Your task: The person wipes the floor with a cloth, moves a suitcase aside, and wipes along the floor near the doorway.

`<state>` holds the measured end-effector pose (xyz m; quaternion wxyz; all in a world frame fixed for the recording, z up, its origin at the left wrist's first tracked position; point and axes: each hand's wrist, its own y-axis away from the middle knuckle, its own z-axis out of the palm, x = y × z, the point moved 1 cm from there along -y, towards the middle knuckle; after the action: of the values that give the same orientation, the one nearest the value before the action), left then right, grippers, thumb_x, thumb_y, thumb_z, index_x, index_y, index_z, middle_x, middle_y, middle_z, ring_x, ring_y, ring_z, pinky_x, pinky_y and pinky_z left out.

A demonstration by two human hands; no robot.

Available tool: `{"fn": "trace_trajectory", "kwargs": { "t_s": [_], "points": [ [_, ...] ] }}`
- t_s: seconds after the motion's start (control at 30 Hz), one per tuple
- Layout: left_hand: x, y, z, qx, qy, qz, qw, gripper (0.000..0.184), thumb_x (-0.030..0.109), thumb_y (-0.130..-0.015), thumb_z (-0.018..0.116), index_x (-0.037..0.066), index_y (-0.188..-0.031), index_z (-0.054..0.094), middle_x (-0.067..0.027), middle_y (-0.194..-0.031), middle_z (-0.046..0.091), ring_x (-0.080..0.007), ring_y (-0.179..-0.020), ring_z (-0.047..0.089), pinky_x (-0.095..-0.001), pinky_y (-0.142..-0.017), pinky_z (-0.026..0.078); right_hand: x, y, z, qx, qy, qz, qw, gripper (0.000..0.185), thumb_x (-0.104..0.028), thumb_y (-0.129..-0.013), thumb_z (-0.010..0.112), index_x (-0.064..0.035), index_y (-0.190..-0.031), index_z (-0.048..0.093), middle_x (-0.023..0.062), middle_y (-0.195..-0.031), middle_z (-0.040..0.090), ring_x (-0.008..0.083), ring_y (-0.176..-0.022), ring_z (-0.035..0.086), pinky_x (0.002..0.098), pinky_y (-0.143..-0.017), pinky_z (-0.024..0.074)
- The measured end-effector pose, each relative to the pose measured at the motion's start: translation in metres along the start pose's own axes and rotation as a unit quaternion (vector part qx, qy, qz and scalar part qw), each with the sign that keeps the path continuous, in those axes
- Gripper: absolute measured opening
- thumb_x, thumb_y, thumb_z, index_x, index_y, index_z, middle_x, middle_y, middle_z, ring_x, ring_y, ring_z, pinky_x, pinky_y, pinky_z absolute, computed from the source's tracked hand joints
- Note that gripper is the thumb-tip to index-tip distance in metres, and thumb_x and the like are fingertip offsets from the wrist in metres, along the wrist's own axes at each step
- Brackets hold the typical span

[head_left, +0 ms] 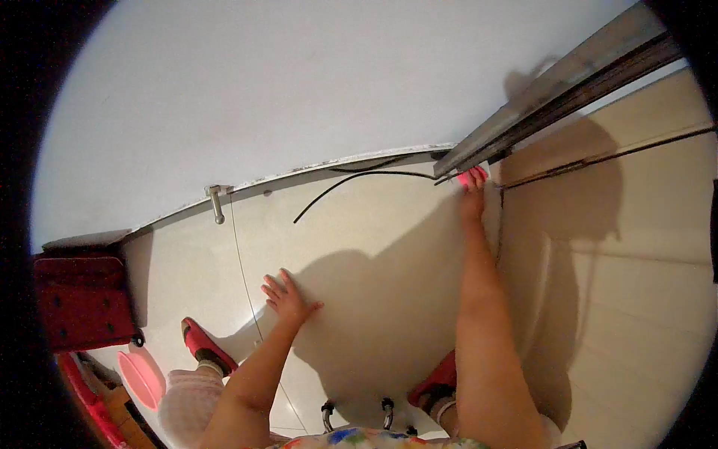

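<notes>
My left hand [288, 299] is open over the pale floor tiles [336, 232], its fingers spread and holding nothing. Whether its palm touches the tiles, I cannot tell. At the far right corner, my right hand [473, 202] has its fingers closed on a bright pink piece, perhaps a cloth [479, 175]. Most of that piece is hidden by the fingers and the metal post. This grey metal post [553, 82] rises just beyond the hand. A thin black cable [366, 173] lies on the floor, with one end close to my right hand.
A white wall or panel [262, 82] borders the floor, with a metal doorstop [216, 206] near its base. Cream panels [636, 299] run along the right. At left are a dark red suitcase [82, 299] and a pink basin [140, 380]. Curved metal legs [387, 413] stand below me.
</notes>
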<state>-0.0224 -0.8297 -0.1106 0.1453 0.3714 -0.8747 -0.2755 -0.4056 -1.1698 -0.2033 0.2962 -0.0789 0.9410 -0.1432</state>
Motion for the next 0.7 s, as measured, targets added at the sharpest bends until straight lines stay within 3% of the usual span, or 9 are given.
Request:
{"fn": "trace_trajectory", "kwargs": {
  "t_s": [0.23, 0.33, 0.47, 0.7],
  "points": [
    [-0.004, 0.004, 0.001, 0.012, 0.018, 0.014, 1.000, 0.135, 0.038, -0.052, 0.090, 0.013, -0.148, -0.002, -0.0316, -0.148, -0.014, -0.0537, -0.137, -0.005, -0.0646, -0.106, 0.017, -0.033, 0.048, -0.003, 0.038, 0.026, 0.010, 0.999, 0.055, 0.009, -0.073, 0.053, -0.0127, -0.124, 0.053, 0.0089, -0.140, 0.040, 0.0332, -0.131, 0.036, 0.0432, -0.104, 0.0361],
    [-0.007, 0.000, 0.006, 0.015, -0.007, 0.012, 1.000, 0.140, 0.045, -0.051, 0.089, 0.015, -0.148, -0.007, -0.0319, -0.149, -0.014, -0.0546, -0.136, -0.005, -0.0661, -0.103, 0.021, -0.074, 0.075, -0.003, 0.004, 0.050, 0.061, 0.997, 0.054, 0.010, -0.074, 0.051, -0.0105, -0.123, 0.054, 0.0090, -0.140, 0.041, 0.0334, -0.131, 0.036, 0.0438, -0.105, 0.0347],
    [0.002, 0.005, -0.009, -0.010, 0.008, -0.004, 1.000, 0.135, 0.040, -0.052, 0.090, 0.014, -0.149, -0.001, -0.0313, -0.149, -0.011, -0.0529, -0.137, -0.002, -0.0632, -0.106, 0.018, -0.120, 0.102, 0.007, -0.052, -0.007, 0.022, 0.998, 0.053, 0.011, -0.074, 0.052, -0.0081, -0.123, 0.055, 0.0092, -0.140, 0.041, 0.0333, -0.130, 0.037, 0.0421, -0.107, 0.0326],
    [-0.005, 0.002, -0.001, -0.003, 0.007, 0.007, 1.000, 0.136, 0.043, -0.052, 0.089, 0.016, -0.149, -0.002, -0.0312, -0.149, -0.012, -0.0524, -0.137, -0.004, -0.0627, -0.106, 0.019, -0.139, 0.083, 0.029, -0.021, 0.045, 0.013, 0.999, 0.046, 0.009, -0.080, 0.048, -0.0058, -0.123, 0.055, 0.0105, -0.136, 0.044, 0.0324, -0.127, 0.040, 0.0407, -0.107, 0.0336]
  ]
}}
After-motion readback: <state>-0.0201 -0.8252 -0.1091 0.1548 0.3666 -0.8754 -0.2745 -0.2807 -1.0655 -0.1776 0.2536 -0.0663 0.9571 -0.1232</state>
